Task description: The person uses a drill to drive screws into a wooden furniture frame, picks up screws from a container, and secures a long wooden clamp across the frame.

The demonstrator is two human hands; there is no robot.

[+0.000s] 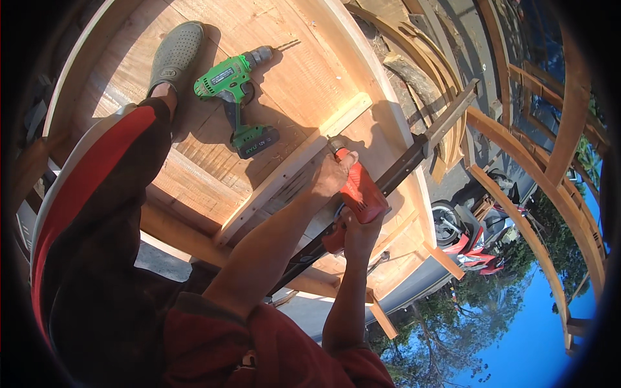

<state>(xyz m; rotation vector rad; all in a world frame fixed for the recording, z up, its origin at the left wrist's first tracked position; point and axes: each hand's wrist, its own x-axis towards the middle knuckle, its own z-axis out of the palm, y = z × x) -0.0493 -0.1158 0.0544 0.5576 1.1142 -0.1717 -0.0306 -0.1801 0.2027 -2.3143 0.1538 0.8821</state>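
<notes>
Two sets of fingers [350,159] grip the red drill [363,194]: left hand [330,176] near its nose, right hand [360,235] at its rear, green drill [228,78] left of it!

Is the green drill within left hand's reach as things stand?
Probably yes, if the left hand lets go of the red drill. A wood strip lies between, but nothing covers the green drill.

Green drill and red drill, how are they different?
The green drill lies on boards; the red drill is held by the left hand and right hand. The green drill's nose points to the picture's upper right, the red drill's to its upper left. Both are power tools.
</notes>
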